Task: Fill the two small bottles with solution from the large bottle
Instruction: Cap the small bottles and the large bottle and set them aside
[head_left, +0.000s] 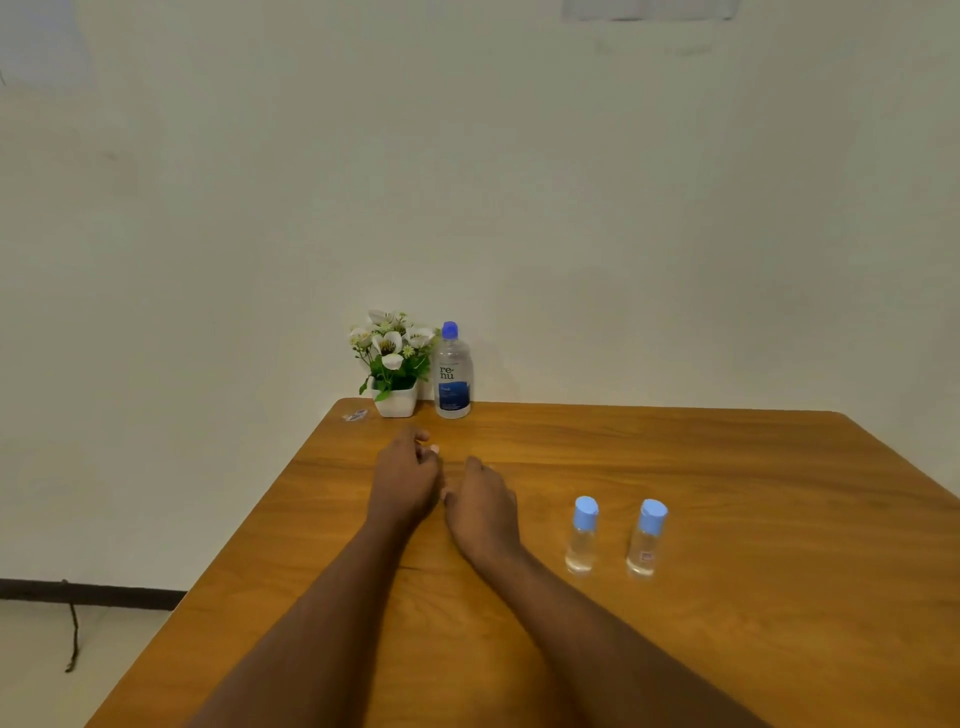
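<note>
Large bottle (452, 371) upright at far edge of worktop (727, 597), blue cap on, just right of a white flower pot (396, 399). Two small bottles, near one (582, 535) and far one (645, 538), stand capped and upright, well nearer the person than the large bottle and off to its right.

Risks, as judged: small bottles are narrow and light; a sweeping reach could tip them. Narrow necks invite spillage if the pour is fast. Pot sits close enough to the large bottle to be knocked on pickup.

Grip: left hand (408, 480) loosely curled, holding nothing, in front of the large bottle. Right hand (483, 506) relaxed, fingers half bent, empty, beside the left. Neither touches a bottle.
</note>
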